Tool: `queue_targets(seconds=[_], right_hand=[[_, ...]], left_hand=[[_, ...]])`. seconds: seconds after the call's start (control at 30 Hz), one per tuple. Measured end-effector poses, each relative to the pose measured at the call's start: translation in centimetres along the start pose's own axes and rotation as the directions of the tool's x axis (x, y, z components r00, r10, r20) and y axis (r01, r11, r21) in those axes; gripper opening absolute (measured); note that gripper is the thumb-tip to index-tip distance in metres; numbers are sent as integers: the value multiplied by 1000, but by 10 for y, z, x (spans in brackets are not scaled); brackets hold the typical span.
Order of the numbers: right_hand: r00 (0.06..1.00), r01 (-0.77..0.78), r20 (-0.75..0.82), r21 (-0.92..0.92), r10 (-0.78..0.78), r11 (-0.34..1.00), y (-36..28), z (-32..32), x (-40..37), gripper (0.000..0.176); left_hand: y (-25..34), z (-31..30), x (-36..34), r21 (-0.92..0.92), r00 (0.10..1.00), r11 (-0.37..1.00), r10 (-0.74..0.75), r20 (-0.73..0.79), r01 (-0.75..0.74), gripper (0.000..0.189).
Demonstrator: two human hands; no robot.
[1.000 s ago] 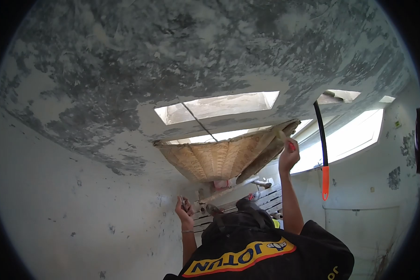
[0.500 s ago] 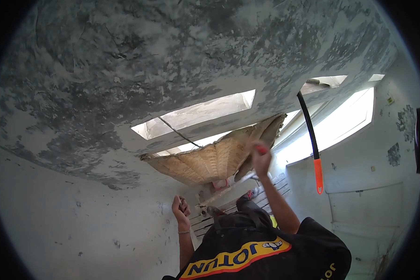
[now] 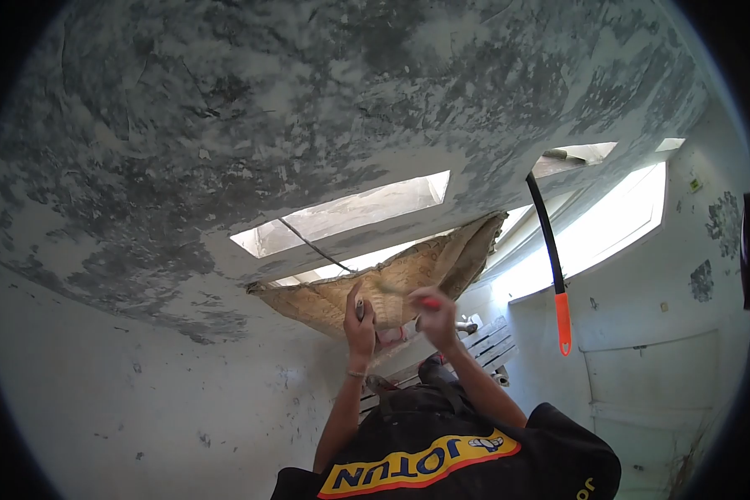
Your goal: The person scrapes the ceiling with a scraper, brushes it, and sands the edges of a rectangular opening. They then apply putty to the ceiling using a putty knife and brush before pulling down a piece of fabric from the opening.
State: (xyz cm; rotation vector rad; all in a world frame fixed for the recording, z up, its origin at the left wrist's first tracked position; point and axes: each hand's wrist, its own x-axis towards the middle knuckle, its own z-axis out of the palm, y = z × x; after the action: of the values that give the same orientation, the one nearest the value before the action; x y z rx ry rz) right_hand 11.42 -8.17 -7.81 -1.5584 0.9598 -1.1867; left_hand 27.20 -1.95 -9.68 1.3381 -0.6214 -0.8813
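My left hand [image 3: 360,329] is raised in the middle, fingers curled round a small dark grey item, mostly hidden, that I cannot make out. To its right, my right hand [image 3: 438,323] grips a tool with a red handle [image 3: 427,303]. The tool's far end points left toward my left hand and is smeared by motion, so its kind does not show. Behind both hands sags a stained tan sheet [image 3: 325,307] with creases and a ragged upper edge.
A grey-white patchy surface [image 3: 267,108] fills the top, with a bright rectangular opening [image 3: 350,204]. On the right, a long black strip with an orange handle [image 3: 563,321] hangs down. Wooden slats [image 3: 496,337] lie below, near my feet. A bright window [image 3: 592,229] is at right.
My left hand has risen and moved right. My right hand has come down and left with the red-handled tool, so the two hands are now closer together.
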Motion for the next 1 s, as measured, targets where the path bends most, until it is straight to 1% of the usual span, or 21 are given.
queue_targets(seconds=[0.03, 0.1, 0.2, 0.23, 0.3, 0.33, 0.37, 0.43, 0.47, 0.5, 0.53, 0.57, 0.63, 0.73, 0.77, 0.8, 0.83, 0.9, 0.93, 0.97, 1.0], right_hand=[[990, 16, -141, -33, -21, 999, -3, -12, 6, 7], [930, 24, -364, -98, -59, 995, -3, -45, 24, 6], [869, 5, -491, -127, -67, 992, 0, -84, 50, 10], [858, -28, -512, -102, -29, 994, 3, -92, 55, 11], [846, 37, -520, -164, -119, 986, 8, -99, 63, 11], [845, 43, -520, -164, -123, 985, 10, -97, 65, 11], [851, 55, -485, -299, -202, 953, 13, -93, 65, 10], [880, 106, -368, -466, -301, 878, 11, -73, 59, 6], [923, 156, -218, -541, -317, 827, 9, -61, 53, 6], [939, 242, -71, -557, -336, 794, 8, -50, 47, 16], [968, 213, -27, -428, -248, 879, 0, -39, 41, 13], [967, 214, -31, -431, -252, 877, -11, -35, 38, 13], [995, 49, 98, -157, -34, 986, -29, -34, 31, 9], [986, -63, -144, 141, 83, 988, -2, -51, 50, 6], [975, -91, -212, -87, 71, 992, 8, -67, 60, 7], [955, -33, -288, -347, -72, 937, 1, -77, 71, 10], [926, 27, -337, -389, -170, 921, 8, -90, 80, 15], [919, 74, -363, -222, -153, 972, 16, -96, 84, 16], [941, 31, -292, -436, -174, 899, 5, -89, 79, 16], [940, 134, -197, -541, -280, 830, -2, -74, 71, 11], [966, 167, -78, -533, -245, 829, 4, -60, 64, 9]], left_hand=[[3, 5, 9, 0, 1000, 1000, -4, -6, 4, 42], [7, 14, 28, 493, 983, 869, -42, 178, -52, 54], [-25, 38, 60, 693, 962, 716, -120, 245, -87, 55], [-31, 41, 64, 691, 965, 718, -110, 238, -88, 55], [-47, 45, 66, 853, 940, 499, -192, 283, -155, 59], [-53, 45, 58, 859, 948, 474, -136, 289, -193, 61], [-58, 43, 51, 858, 947, 474, -134, 292, -198, 61], [-39, 39, 29, 881, 916, 410, -210, 342, -235, 59], [-40, 38, 24, 875, 922, 405, -156, 354, -267, 60], [-47, 35, 22, 875, 919, 403, -162, 359, -270, 60], [-57, 32, 25, 877, 919, 367, -123, 375, -309, 63], [-67, 30, 29, 878, 916, 331, -82, 392, -346, 66], [-77, 25, 31, 875, 912, 312, -58, 407, -371, 69], [-64, 29, 27, 876, 910, 312, -73, 409, -368, 74], [-53, 31, 23, 878, 907, 328, -116, 404, -349, 76], [-51, 30, 18, 880, 910, 328, -116, 397, -342, 76], [-51, 31, 15, 881, 908, 325, -120, 400, -345, 77], [-51, 35, 15, 885, 916, 327, -114, 384, -330, 79], [-54, 35, 12, 888, 917, 327, -126, 380, -323, 80], [-57, 35, 9, 890, 915, 326, -139, 378, -318, 81], [-59, 36, 9, 894, 920, 325, -136, 367, -308, 81]])
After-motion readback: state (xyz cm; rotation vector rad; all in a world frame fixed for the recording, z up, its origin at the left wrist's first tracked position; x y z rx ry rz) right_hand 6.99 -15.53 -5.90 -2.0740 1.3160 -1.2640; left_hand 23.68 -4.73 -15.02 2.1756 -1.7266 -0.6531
